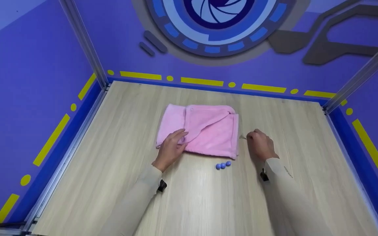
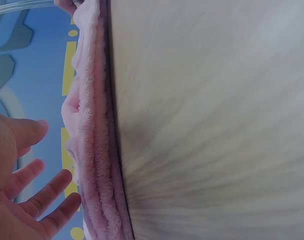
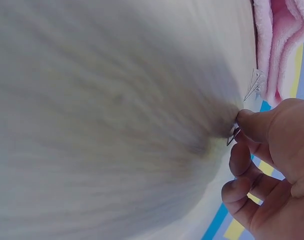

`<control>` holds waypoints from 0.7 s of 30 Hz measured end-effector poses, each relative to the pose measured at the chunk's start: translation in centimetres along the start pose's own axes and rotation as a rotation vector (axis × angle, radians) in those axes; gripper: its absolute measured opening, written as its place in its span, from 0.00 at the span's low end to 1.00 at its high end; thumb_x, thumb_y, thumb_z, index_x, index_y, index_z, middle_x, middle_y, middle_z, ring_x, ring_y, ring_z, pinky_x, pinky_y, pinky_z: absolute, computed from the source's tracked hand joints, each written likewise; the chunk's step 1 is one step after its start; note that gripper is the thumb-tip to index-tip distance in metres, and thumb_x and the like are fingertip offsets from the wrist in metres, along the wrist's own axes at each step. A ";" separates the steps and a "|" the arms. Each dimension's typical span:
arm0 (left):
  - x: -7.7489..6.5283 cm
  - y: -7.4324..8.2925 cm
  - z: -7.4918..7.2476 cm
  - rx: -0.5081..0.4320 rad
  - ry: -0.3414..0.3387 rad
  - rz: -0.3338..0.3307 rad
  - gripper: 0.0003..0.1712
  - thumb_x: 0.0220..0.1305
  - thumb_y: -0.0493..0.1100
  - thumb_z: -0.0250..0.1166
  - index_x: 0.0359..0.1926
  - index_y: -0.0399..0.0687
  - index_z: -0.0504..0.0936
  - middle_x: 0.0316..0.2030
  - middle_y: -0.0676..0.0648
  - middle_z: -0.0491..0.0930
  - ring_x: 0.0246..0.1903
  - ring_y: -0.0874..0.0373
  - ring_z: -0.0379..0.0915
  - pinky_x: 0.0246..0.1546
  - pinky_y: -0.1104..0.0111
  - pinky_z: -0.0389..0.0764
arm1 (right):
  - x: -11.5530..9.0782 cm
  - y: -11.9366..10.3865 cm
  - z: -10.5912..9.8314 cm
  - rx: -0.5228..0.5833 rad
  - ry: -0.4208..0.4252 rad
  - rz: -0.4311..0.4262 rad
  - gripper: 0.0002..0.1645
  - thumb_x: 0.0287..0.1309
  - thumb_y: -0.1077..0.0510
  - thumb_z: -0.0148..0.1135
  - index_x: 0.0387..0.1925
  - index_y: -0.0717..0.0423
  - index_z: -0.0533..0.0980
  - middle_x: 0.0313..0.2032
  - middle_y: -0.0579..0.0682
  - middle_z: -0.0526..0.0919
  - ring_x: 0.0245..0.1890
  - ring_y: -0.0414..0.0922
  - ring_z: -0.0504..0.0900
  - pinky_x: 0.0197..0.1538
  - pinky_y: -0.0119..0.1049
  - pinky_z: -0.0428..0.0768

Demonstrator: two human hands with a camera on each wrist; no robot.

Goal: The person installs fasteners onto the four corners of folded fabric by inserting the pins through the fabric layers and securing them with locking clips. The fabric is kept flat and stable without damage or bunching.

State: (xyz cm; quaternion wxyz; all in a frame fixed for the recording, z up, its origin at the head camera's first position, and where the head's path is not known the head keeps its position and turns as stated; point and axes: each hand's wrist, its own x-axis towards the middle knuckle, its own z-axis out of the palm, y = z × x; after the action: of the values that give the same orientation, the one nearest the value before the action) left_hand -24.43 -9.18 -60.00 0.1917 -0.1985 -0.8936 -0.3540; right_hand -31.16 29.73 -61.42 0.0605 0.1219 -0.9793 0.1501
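Observation:
A folded pink fleece cloth (image 1: 215,139) lies on the table, its upper layer turned back diagonally. My left hand (image 1: 171,147) is over its front left part, thumb and fingers spread apart in the left wrist view, fingertips close to the folded layers (image 2: 99,125). To the right of the cloth, my right hand (image 1: 261,144) pinches a small bent-wire pin (image 3: 233,136) between thumb and forefinger, mostly hidden by the fingertips. A second small wire pin with a clear part (image 3: 255,82) lies close to the cloth's right edge.
Three small blue balls (image 1: 223,166) sit in a row in front of the cloth's right corner. The light wood table (image 1: 189,203) is enclosed by blue panels (image 1: 87,75) with metal frame posts at the back corners.

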 end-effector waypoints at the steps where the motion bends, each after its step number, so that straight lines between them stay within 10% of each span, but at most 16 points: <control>1: 0.0 0.0 0.0 -0.004 0.000 0.001 0.25 0.56 0.37 0.72 0.56 0.42 0.81 0.59 0.42 0.76 0.53 0.47 0.76 0.54 0.61 0.78 | 0.0 0.0 0.0 -0.003 -0.001 0.002 0.10 0.65 0.65 0.58 0.43 0.58 0.83 0.38 0.53 0.80 0.38 0.53 0.82 0.38 0.53 0.81; 21: 1.4 1.9 0.6 -0.070 -0.028 0.043 0.13 0.59 0.35 0.68 0.47 0.40 0.85 0.54 0.40 0.80 0.53 0.48 0.76 0.57 0.60 0.75 | -0.2 -0.7 -1.7 0.093 -0.012 0.054 0.03 0.59 0.64 0.59 0.34 0.61 0.78 0.32 0.55 0.81 0.31 0.50 0.79 0.35 0.47 0.79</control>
State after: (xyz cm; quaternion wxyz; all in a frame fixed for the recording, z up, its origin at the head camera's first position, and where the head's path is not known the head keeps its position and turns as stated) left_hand -24.79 -7.22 -58.70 0.1795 -0.2290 -0.8789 -0.3781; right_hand -30.68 29.66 -59.61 0.0448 0.0993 -0.9745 0.1961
